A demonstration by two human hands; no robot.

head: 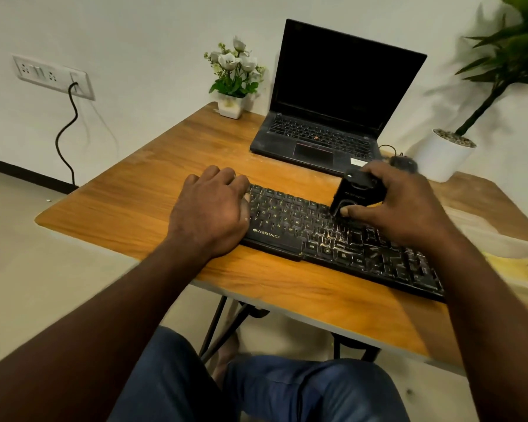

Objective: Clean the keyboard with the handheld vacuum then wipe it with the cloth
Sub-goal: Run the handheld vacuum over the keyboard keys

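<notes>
A black Zebronics keyboard (326, 239) lies slanted across the wooden table (128, 205), its right half speckled with pale dust. My right hand (403, 205) grips a small black handheld vacuum (352, 191), nozzle down on the keys near the keyboard's middle. My left hand (211, 208) rests on the keyboard's left end with fingers curled over its far edge. A yellow cloth (512, 269) lies at the table's right edge, partly hidden behind my right forearm.
An open black laptop (329, 111) stands behind the keyboard. Beside it are a small white flower pot (230, 106) at the back left, a black mouse (404, 162) and a large white planter (442, 156) at the right. A wall socket with cable (64, 129) is left.
</notes>
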